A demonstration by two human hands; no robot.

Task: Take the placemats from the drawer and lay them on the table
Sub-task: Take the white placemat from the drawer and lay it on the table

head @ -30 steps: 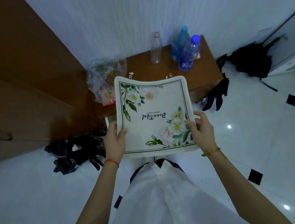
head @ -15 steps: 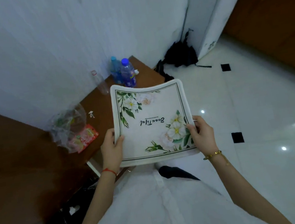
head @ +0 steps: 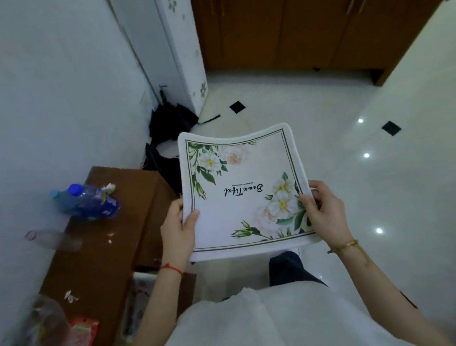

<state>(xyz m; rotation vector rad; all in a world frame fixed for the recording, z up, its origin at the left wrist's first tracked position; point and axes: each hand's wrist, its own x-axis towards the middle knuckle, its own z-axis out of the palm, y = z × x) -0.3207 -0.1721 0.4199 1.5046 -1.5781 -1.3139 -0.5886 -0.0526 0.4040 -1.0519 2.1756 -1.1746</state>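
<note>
Holding item: placemats, floral print, raised flat above the tiled floor. Left hand pinches the left edge, thumb on top; right hand pinches the right edge likewise. Brown surface at left carries blue bottles and a plastic bag.

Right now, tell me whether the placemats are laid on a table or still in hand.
In hand. The placemats are held over the floor, the left hand and right hand gripping opposite edges.
</note>
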